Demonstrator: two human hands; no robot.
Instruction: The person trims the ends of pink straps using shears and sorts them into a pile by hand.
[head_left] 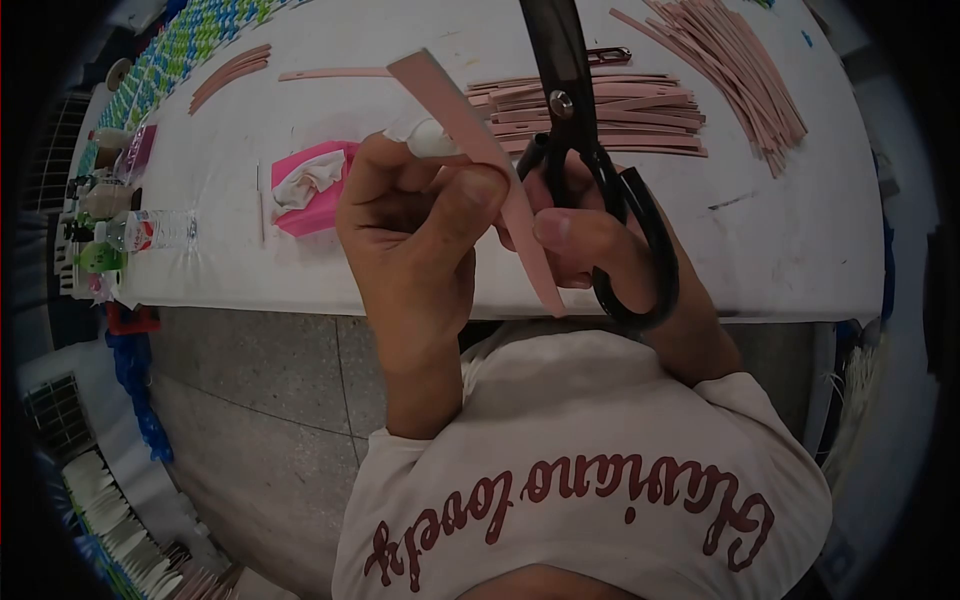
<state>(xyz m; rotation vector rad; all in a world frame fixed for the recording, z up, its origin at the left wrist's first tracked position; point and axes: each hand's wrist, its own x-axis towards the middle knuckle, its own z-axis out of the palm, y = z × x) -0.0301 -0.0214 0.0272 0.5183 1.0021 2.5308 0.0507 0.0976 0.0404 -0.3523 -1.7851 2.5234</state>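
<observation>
Close to the camera, a pale pink strip (450,110) slants down between my two hands. My left hand (415,225) pinches it between thumb and fingers, and a white covering (432,138) wraps one of its fingertips. Black-handled scissors (575,130) are in my right hand (600,240), with the blades pointing up and away and a handle loop around the thumb side. The right thumb tip lies right at the strip's edge. Behind the hands, a bundle of similar pink strips (645,112) lies on the white table (400,30).
A larger fan of strips (735,70) lies at the far right, and a few strips (230,75) at the far left. A pink tissue box (320,215) stands left of my hands. Bottles, including a clear one (165,230), line the left edge.
</observation>
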